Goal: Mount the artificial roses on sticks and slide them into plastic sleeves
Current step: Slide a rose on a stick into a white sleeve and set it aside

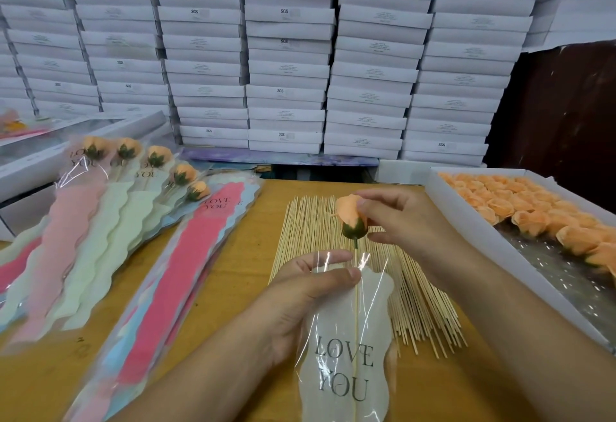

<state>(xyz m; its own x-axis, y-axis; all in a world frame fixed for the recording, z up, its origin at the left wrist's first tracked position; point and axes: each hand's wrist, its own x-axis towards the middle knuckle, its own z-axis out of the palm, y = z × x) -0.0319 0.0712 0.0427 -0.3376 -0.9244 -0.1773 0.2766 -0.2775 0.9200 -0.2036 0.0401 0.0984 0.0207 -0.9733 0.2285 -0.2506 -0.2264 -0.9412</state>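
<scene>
While pinched at the head by the right hand [396, 218], peach rose [350, 215] sits mid-table, just beyond the sleeve mouth toward twelve o'clock. Stick [357, 308] already partway inside the clear sleeve [346, 348], gripped near its mouth by the left hand [310, 291]. Likely featherlight; soft petals, crinkly slippery film. Best held at the green calyx, not the petals.

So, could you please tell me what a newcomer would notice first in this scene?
Probably the peach rose at centre, pinched by the right hand while its stick slides into a clear "LOVE YOU" sleeve held by the left hand. Then the wall of stacked white boxes behind, and the tray of peach roses on the right.
</scene>
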